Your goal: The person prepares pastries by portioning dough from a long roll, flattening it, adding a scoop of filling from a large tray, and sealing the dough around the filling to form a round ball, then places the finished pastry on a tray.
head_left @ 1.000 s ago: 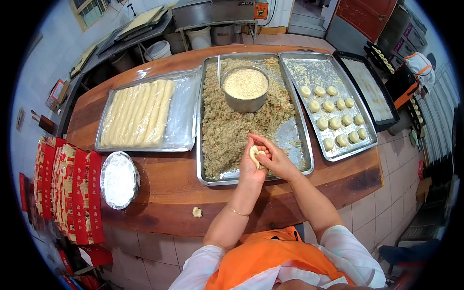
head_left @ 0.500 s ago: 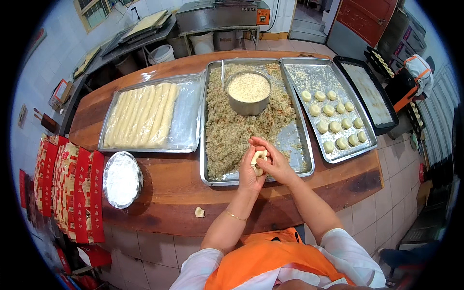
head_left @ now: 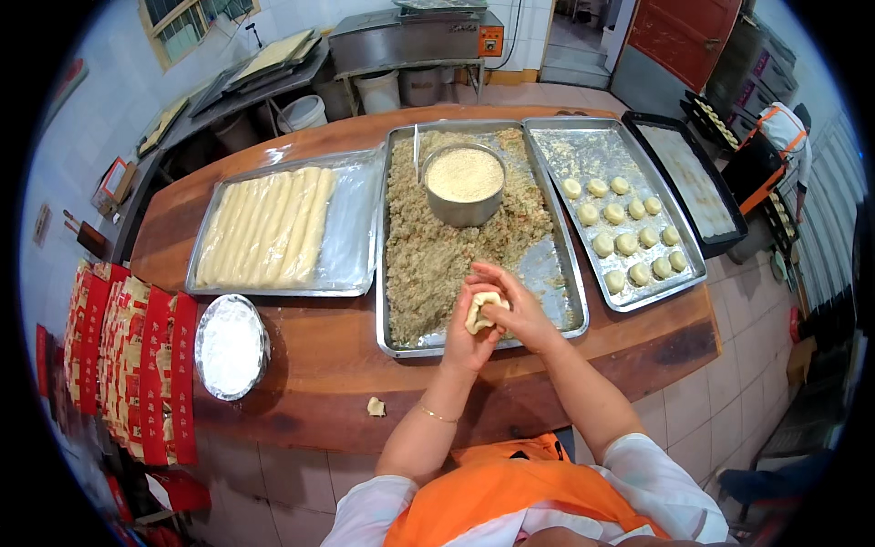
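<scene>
A pale piece of dough, cupped with a hollow in it, is held between my hands over the near edge of the filling tray. My left hand wraps its outer side from the left. My right hand closes round it from the right, the thumb pressed into the hollow. Behind them, crumbly greenish-brown filling covers much of a metal tray. A metal pot of pale seeds stands in that filling. Whether any filling sits inside the dough cannot be seen.
Dough rolls under plastic film lie on the left tray; round filled-looking dough pieces sit on the right tray. A bowl of white flour and a dough scrap are nearer me. Red packages stand left; a person is far right.
The dough has turned in my hands, its hollow showing more and my right thumb deeper in it. The whole view has shifted slightly.
</scene>
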### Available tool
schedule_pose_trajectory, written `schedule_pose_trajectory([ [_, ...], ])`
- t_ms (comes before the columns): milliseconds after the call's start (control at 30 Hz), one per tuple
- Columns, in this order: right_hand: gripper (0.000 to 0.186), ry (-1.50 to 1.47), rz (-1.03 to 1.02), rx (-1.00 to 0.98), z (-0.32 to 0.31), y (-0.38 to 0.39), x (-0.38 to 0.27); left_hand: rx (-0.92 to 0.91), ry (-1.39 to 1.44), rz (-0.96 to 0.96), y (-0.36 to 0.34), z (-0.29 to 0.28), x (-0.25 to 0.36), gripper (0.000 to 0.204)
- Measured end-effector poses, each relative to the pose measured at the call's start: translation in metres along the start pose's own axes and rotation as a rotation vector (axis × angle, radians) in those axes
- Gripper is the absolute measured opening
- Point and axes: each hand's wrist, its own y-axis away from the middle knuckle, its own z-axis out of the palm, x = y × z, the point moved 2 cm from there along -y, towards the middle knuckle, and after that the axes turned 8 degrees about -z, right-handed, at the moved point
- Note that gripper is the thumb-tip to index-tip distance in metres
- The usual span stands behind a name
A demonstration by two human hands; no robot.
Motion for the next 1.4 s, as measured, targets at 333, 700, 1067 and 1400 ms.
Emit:
schedule_pose_trajectory([
  [333, 0.05, 0.114, 0.096, -0.007, 0.005, 0.01, 0.014, -0.072, 0.103, -0.077, -0.016, -0.044, -0.012, 0.023],
  [700, 0.051, 0.159, -0.042, -0.117, 0.0, 0.008, 0.016, 0.21, 0.094, 0.027, -0.003, -0.012, -0.013, 0.034],
  [1067, 0.055, 0.927, -0.459, 0.257, -0.05, -0.011, -0.009, 0.297, 0.348, 0.075, -0.026, 0.01, 0.011, 0.026],
  [1400, 0.059, 0.285, -0.107, -0.107, 0.004, -0.001, 0.01, 0.284, 0.132, 0.088, -0.015, -0.015, -0.008, 0.019],
])
